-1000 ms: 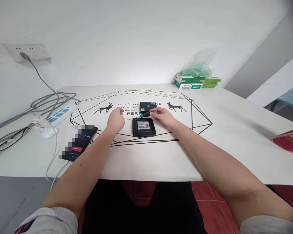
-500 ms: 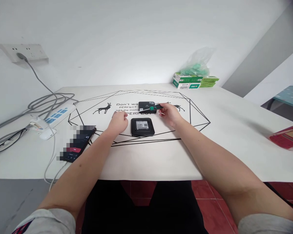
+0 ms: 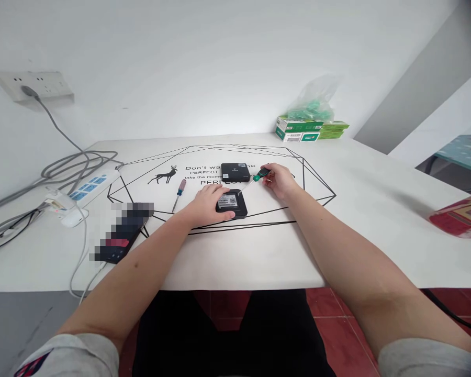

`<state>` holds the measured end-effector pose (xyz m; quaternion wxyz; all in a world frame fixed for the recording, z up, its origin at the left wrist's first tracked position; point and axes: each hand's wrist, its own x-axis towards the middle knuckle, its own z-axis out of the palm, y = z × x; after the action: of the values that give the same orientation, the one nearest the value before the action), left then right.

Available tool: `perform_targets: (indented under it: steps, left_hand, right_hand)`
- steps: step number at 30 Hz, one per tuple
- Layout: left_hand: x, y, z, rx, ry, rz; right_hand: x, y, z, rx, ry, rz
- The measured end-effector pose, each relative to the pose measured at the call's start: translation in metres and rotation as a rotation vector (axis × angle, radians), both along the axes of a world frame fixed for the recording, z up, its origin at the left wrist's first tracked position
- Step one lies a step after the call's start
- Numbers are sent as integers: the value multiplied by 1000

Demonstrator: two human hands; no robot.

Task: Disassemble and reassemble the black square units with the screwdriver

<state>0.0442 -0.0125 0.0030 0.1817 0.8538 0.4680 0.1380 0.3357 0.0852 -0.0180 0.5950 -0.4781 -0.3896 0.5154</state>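
A square black electronic box point(image 3: 241, 208) lies on the white table, its labelled side up. My left hand point(image 3: 206, 206) grips it from the left, thumb along the near edge and fingers over the far part, covering its left side. My right hand point(image 3: 280, 181) is closed round the handle of a green-and-black screwdriver point(image 3: 257, 177). Its thin shaft slants down to the left, and the tip is at the box's far right corner; I cannot tell whether it sits in a screw. Just behind is a second flat black box point(image 3: 234, 173). Left of my left hand lies a blue-and-red screwdriver point(image 3: 181, 187).
To the left are a blurred-out phone point(image 3: 125, 235), a power strip point(image 3: 96, 183) and coiled grey cables point(image 3: 78, 159). Green-and-white cartons point(image 3: 300, 129) with a plastic bag point(image 3: 314, 99) on top stand at the back right. A red package point(image 3: 459, 217) is at the right edge.
My left hand has moved right onto the near black box, and the blue-and-red screwdriver now shows on the table. The green screwdriver has swung from over the far box down to the near one.
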Motion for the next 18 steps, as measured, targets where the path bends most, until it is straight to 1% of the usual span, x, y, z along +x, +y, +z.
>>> perform_targets:
  steps: [7,13,18]
  left_hand:
    - [8,3,-3,-36,63,-56]
    - [7,2,-1,-61,36,-83]
    - [6,3,1,-73,63,-91]
  right_hand:
    - [1,3,-3,4,-17,-20]
    - [0,1,-3,24,-43,9]
    - [0,1,-2,19,-27,-18]
